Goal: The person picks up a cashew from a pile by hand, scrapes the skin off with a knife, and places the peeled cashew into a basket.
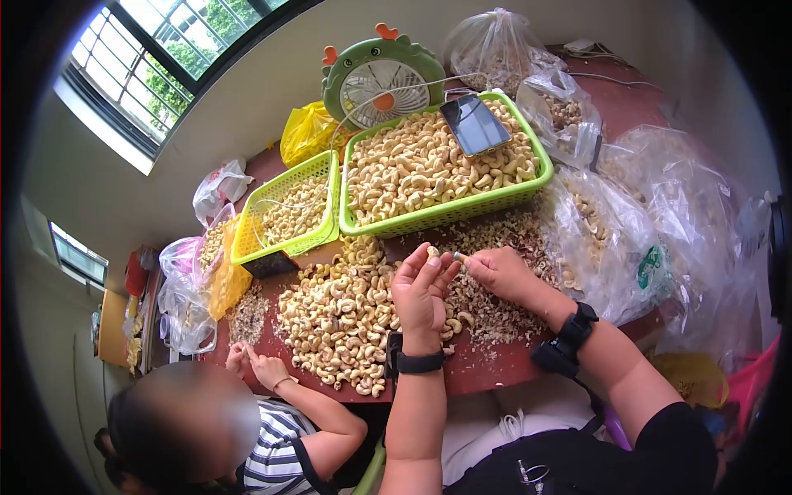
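cashew sorting bench, head view

item 1: left hand [421, 295], centre of the frame, wrist strapped with a black band. its fingers pinch a single cashew nut [432, 251] at the tips, held above the bench [487, 371].

item 2: right hand [499, 272], just right of centre, wrist with a black band. thumb and forefinger are pressed together on a small pale piece [459, 257]; what it is cannot be told. the two hands sit close together, fingertips nearly meeting.

item 3: loose cashew pile [338, 318], on the red bench, left of and below the left hand.

item 4: heap of brown skins and broken bits [495, 318], under and beside the right hand.

item 5: large green basket [445, 216], upper centre, filled with cashews; a phone [474, 125] lies on top of the nuts.

item 6: small yellow-green basket [285, 243], left of the large one, partly filled.

item 7: green desk fan [379, 78], at the top of the frame behind the baskets.

item 8: clear plastic bags [627, 231] of nuts, right side of the frame.

item 9: second person, lower left, in a striped top, their hand [268, 367] at the bench edge near the pile.
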A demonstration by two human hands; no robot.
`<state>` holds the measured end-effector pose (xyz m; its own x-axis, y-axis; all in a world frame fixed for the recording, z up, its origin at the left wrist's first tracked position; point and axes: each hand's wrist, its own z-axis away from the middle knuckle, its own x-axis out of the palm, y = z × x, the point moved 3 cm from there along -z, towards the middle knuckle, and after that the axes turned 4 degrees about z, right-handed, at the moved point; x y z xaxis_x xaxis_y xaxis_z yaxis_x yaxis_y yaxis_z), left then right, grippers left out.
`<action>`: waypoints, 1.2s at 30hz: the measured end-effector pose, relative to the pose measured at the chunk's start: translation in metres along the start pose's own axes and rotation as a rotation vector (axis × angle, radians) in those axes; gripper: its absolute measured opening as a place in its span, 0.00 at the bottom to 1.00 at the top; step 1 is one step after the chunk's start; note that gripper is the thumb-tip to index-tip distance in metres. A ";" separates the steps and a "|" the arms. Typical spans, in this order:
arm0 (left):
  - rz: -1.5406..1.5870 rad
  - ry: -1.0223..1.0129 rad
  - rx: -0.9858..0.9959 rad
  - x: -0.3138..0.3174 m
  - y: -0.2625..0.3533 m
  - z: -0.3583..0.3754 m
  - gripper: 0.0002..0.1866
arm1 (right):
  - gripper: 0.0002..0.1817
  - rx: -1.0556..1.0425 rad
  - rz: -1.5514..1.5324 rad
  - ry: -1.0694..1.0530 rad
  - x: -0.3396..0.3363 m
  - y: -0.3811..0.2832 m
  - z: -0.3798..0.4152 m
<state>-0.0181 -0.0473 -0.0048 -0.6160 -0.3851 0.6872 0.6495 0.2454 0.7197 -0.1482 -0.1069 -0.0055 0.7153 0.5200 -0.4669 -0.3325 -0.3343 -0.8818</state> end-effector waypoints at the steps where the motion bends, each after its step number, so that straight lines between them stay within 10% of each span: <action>1: 0.015 -0.018 -0.007 -0.003 -0.002 -0.001 0.15 | 0.21 -0.026 -0.001 0.009 0.001 -0.002 0.000; 36: 0.096 -0.083 -0.094 -0.004 -0.008 0.000 0.12 | 0.21 -0.102 -0.027 -0.003 0.006 0.003 0.000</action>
<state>-0.0207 -0.0472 -0.0129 -0.5812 -0.2885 0.7609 0.7434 0.1920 0.6407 -0.1448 -0.1047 -0.0105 0.7211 0.5321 -0.4436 -0.2493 -0.3982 -0.8828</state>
